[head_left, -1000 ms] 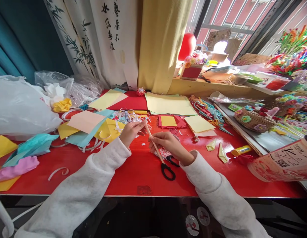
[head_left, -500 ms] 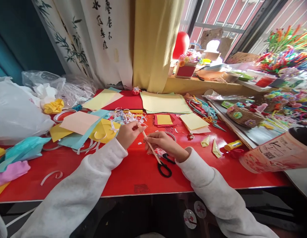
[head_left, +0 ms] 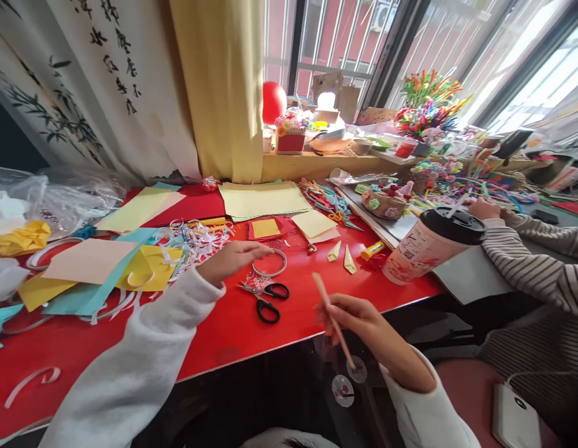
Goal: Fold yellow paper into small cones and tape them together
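My right hand (head_left: 361, 318) grips a thin pale-pink rolled paper stick (head_left: 334, 323), held slanted beyond the table's front edge. My left hand (head_left: 233, 258) hovers above the red table (head_left: 298, 311) with its fingers stretched out, and nothing shows in it. Just right of its fingertips lies a roll of tape (head_left: 284, 267). Black-handled scissors (head_left: 269, 312) rest in front of that roll, their blades slightly apart, beside some red-and-white paper bits (head_left: 257, 283). Two small folded yellow paper pieces (head_left: 349, 260) lie farther right.
Coloured paper sheets (head_left: 90, 258) and white shreds (head_left: 200, 246) cover the left side. A tall lidded drink cup (head_left: 422, 249) stands at the right edge. Beyond it are another person's striped sleeves (head_left: 526, 255). A power bank (head_left: 517, 417) lies on the seat at lower right.
My hands have moved apart. The left has let go of the paper stick, while the right has carried it right and toward me. My view has turned right, bringing another person into sight.
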`<state>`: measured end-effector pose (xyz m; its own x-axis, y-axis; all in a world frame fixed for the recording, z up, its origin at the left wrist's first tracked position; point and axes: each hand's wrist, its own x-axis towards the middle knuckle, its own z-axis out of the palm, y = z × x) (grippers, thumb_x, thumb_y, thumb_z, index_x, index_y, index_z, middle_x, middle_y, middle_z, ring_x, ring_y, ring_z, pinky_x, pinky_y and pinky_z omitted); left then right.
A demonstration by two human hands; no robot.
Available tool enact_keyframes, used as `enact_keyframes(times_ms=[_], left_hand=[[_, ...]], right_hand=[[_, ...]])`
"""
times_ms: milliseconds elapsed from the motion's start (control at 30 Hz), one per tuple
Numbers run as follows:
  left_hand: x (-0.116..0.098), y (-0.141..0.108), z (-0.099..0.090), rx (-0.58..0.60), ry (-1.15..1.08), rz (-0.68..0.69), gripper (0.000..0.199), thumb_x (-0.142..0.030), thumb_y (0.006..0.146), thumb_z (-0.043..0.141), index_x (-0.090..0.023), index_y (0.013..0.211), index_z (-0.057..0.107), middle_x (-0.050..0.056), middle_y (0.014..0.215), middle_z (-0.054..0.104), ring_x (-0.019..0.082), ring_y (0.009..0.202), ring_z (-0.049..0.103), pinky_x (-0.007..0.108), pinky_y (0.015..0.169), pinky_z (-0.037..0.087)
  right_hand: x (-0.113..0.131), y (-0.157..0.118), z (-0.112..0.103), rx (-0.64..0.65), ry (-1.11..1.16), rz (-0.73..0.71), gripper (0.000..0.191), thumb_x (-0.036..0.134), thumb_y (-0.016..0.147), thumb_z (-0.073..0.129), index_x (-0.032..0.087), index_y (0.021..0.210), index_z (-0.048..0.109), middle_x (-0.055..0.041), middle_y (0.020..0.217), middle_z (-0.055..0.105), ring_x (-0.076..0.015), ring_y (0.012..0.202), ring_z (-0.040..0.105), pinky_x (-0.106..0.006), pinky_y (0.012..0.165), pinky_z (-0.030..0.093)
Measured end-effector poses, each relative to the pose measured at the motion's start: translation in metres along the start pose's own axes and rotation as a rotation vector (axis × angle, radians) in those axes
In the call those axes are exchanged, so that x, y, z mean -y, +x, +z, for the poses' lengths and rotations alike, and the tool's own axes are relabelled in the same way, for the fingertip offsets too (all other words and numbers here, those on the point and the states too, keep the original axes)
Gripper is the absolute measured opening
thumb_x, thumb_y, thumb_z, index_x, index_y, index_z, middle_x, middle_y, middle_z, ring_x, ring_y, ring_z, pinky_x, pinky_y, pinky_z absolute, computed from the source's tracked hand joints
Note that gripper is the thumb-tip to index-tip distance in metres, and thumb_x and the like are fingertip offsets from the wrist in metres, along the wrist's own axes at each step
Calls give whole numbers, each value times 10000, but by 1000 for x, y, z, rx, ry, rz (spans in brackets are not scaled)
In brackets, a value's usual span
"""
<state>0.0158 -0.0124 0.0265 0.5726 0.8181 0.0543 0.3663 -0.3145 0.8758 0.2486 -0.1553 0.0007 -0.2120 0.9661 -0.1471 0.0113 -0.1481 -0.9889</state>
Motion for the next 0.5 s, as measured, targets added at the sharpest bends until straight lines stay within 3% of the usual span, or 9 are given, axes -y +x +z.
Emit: enact_keyframes(times_ms=[100, 200, 333, 500], left_hand=[[-19, 46, 50, 170, 471, 36, 209, -307, 796, 532, -183, 846, 693, 82, 949, 684, 219, 940, 602, 312, 853, 422], [-37, 91, 109, 199, 556, 30, 229, -312, 791, 542, -141, 833, 689, 143, 978, 661, 275, 986, 584, 348, 846, 418], [-48, 128, 167, 177, 604, -50, 293, -303, 786, 567, -88, 974, 634, 211, 1069, 595, 320, 1032, 551, 406, 826, 426], [-46, 138, 189, 188, 573, -148, 318, -306, 833, 532, -156, 1114, 524, 93, 1135, 538, 203, 996, 546, 389, 823, 472]], right_hand=[[-29, -34, -34, -373, 122, 11, 377, 336, 764, 614, 228, 1119, 549, -3, 709, 559, -81, 490, 462, -211, 435, 371], [-48, -51, -52, -556, 250, 7, 316, 308, 743, 633, 228, 1046, 594, -8, 725, 530, -69, 501, 399, -197, 406, 290], [-53, -52, -56, -631, 308, -71, 227, 330, 760, 609, 241, 968, 615, 11, 687, 475, -58, 471, 306, -202, 385, 198], [-53, -46, -52, -603, 344, -89, 234, 355, 740, 627, 214, 925, 617, 15, 659, 466, -56, 469, 303, -206, 389, 178]])
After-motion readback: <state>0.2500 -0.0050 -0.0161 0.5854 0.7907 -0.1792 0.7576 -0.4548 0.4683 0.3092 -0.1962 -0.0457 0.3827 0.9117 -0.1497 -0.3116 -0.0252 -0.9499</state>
